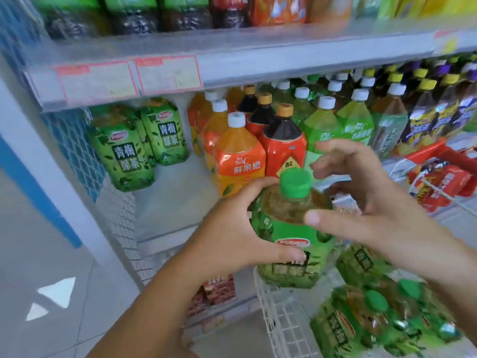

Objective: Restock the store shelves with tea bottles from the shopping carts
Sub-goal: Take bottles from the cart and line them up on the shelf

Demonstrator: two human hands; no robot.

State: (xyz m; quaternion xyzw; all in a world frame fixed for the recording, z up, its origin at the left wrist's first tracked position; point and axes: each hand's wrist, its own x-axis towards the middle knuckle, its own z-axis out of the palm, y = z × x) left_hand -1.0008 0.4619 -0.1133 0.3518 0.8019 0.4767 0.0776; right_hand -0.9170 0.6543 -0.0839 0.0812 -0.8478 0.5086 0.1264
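Observation:
A green tea bottle (289,228) with a green cap is held upright above the cart's left rim. My left hand (232,228) grips its left side, fingers over the shoulder and thumb on the label. Just right of the bottle, my right hand (361,200) hovers with fingers spread and holds nothing. More green tea bottles (374,316) lie in the white wire cart (273,311) at the lower right. On the middle shelf (170,200), two green tea bottles (136,143) stand at the left with bare shelf in front of them.
Orange juice bottles (240,156) and dark red-labelled bottles (281,140) stand right of the gap, with many more drinks behind. An upper shelf (232,58) with price tags hangs overhead. A red cart (438,177) with snack packs sits at the right. Floor lies to the left.

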